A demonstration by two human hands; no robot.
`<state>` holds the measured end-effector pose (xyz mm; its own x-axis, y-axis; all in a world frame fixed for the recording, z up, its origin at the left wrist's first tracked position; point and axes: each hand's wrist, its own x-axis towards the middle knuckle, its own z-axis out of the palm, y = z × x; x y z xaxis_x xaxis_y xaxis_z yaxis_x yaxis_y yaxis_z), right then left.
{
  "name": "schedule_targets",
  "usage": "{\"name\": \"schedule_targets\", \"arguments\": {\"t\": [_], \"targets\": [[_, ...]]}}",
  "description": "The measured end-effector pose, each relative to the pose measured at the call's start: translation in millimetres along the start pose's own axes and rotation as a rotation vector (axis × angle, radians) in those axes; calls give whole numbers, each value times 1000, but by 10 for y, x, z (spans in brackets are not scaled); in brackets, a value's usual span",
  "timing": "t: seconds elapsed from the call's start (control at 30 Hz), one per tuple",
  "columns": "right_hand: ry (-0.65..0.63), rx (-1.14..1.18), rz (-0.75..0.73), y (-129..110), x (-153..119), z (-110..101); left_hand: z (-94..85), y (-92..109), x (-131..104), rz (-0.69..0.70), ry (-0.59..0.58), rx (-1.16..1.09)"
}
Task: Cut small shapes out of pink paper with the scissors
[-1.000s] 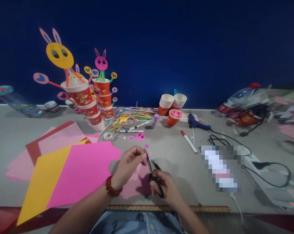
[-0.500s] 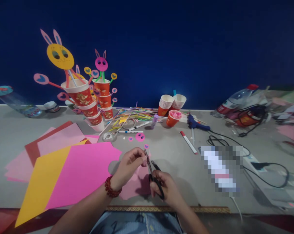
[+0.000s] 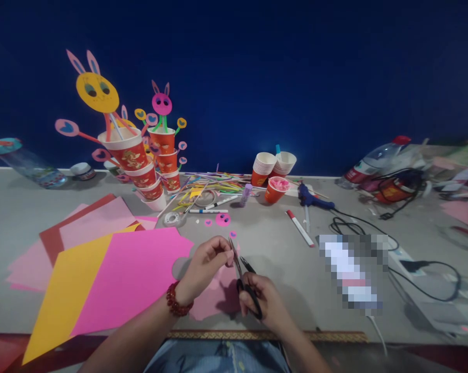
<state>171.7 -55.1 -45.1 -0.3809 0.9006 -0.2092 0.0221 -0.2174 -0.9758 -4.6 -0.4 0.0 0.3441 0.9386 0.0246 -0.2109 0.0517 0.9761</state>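
Note:
My right hand [image 3: 262, 299] grips the black-handled scissors [image 3: 250, 295], whose blades point away from me. Beside the blades my left hand [image 3: 209, 264], with a red bead bracelet [image 3: 178, 299] on its wrist, pinches a small pink piece of paper, mostly hidden by the fingers. A light pink sheet [image 3: 214, 298] lies on the table under my hands. Just past the scissors a dark pen [image 3: 248, 264] lies on the table. Beyond the fingertips are a small pink disc with a heart [image 3: 233, 234] and a magenta face cutout [image 3: 223, 219].
Coloured paper sheets [image 3: 129, 274] spread at the left, before stacked-cup rabbit figures [image 3: 127, 150]. Pipe cleaners and straws [image 3: 214, 184], a glue stick [image 3: 246, 195] and paper cups [image 3: 264, 168] stand or lie behind. To the right are a red marker [image 3: 299, 228], a blue glue gun [image 3: 313, 199] and cables.
Both hands and the scissors keep nearly the same place. The whole view has shifted very slightly.

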Motion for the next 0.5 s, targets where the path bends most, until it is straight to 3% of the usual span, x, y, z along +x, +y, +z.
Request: {"name": "schedule_targets", "arguments": {"t": [0.5], "targets": [[1, -55, 4, 7, 8, -34, -20, -38, -23, -22, -4, -26]]}}
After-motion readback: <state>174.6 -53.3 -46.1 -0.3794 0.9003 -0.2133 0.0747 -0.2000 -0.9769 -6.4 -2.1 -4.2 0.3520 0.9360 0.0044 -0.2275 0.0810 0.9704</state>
